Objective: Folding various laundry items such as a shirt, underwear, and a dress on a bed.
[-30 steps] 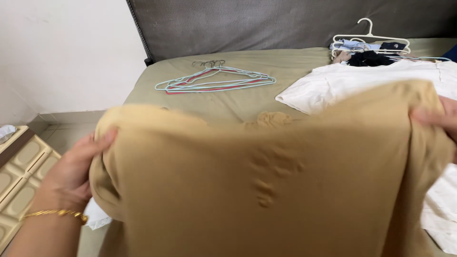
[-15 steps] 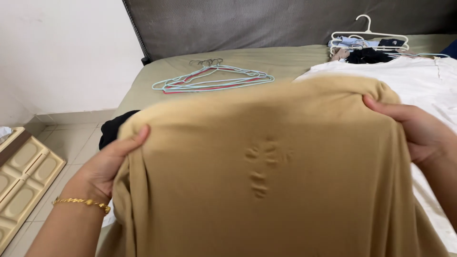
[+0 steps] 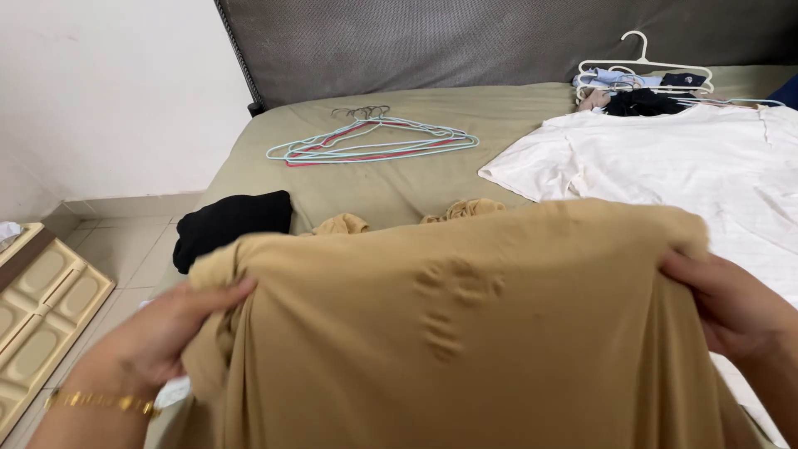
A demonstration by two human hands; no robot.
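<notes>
- Both hands grip the tan garment [image 3: 465,333]: left hand [image 3: 162,341] pinches its left edge, right hand [image 3: 736,312] closes on the right edge, holding it stretched over the near side of the bed [image 3: 391,187].
- Cloth bunches under my left fingers, so I judge that side could slip and the top fold sag unevenly.
- Loose tan folds trail onto the bed behind; they could drag against the black garment [image 3: 233,223] or the white shirt [image 3: 698,166] and rumple them.
- Wire hangers [image 3: 374,141] lie well apart, no snag risk I can see.
- Packages, labels or signs: none show; only a beige moulded tray [image 3: 41,308] on the floor at left.
</notes>
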